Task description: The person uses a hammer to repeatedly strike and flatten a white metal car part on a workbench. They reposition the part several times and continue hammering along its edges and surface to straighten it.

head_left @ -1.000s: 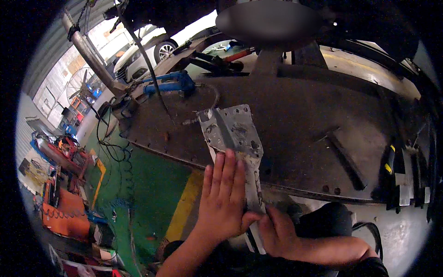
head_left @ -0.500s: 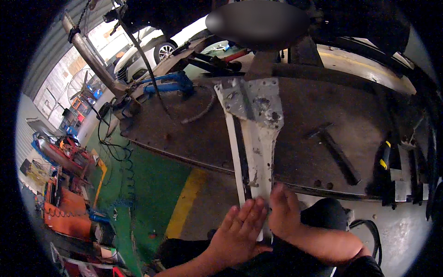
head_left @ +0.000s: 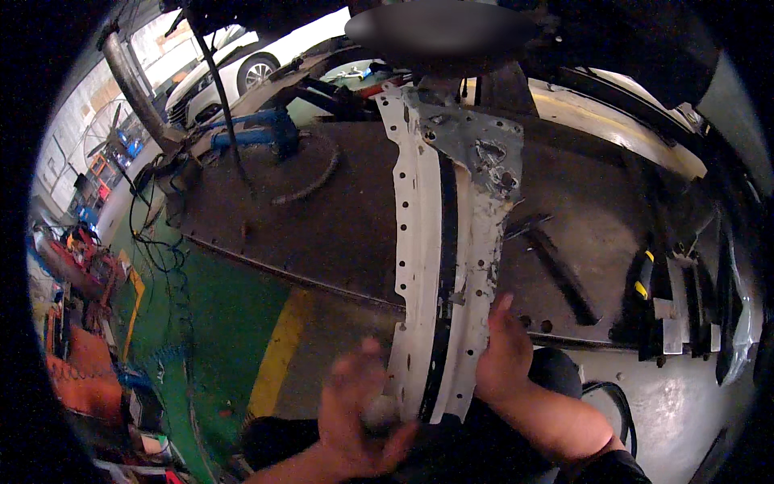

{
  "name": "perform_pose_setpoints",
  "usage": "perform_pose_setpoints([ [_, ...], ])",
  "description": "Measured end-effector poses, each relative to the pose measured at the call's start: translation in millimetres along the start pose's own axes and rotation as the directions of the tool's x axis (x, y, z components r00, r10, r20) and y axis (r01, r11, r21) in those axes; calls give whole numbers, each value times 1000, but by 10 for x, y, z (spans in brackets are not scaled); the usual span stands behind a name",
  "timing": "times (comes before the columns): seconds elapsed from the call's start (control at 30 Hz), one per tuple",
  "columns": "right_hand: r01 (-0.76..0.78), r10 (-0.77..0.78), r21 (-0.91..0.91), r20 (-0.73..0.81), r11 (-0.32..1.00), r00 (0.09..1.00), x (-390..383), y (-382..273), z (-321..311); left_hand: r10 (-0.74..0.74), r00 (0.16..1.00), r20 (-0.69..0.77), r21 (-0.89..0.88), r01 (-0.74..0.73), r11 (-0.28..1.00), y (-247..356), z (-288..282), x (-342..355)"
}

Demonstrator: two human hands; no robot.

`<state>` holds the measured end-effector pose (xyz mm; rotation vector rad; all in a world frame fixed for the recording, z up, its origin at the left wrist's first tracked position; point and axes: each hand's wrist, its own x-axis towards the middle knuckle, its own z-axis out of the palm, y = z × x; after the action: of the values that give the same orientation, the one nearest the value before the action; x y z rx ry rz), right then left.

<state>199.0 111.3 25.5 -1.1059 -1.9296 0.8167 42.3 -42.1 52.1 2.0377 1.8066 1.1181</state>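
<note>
Beside the white panel (head_left: 419,234), the left grip (head_left: 351,415) spreads loosely; whether the right grip (head_left: 504,365) clasps it is unclear.

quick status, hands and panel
Left hand open beside white panel, lower left. Right hand at right edge, grip unclear. Hammer on table, right of panel.

The long metal panel (head_left: 418,242) is off-white with a black strip (head_left: 446,242) lengthwise and dark dots lining its edges; its far plate (head_left: 484,133) is mottled grey; the workbench (head_left: 339,234) is dark brown; the hammer (head_left: 564,278) blackish; the floor (head_left: 214,310) green with a yellow band (head_left: 278,348); the hosed tool (head_left: 262,135) blue; the car (head_left: 310,42) white.
</note>
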Motion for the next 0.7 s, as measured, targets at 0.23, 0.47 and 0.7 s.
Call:
perform_pose_setpoints([
  [0.23, -144, 117, 101, 235, 984, 965, -65, -181, 112, -420, 878, 231, -748, 436, 500, -325, 175, 341],
  [0.47, -237, 175, 208, 280, 949, 944, -56, -113, 269, -479, 817, 322, -847, 474, 240, -431, 116, 297],
  [0.7, -443, 250, 574, 386, 688, 888, -234, 129, 465, -561, 814, 154, -845, 402, 352, -494, 163, 204],
])
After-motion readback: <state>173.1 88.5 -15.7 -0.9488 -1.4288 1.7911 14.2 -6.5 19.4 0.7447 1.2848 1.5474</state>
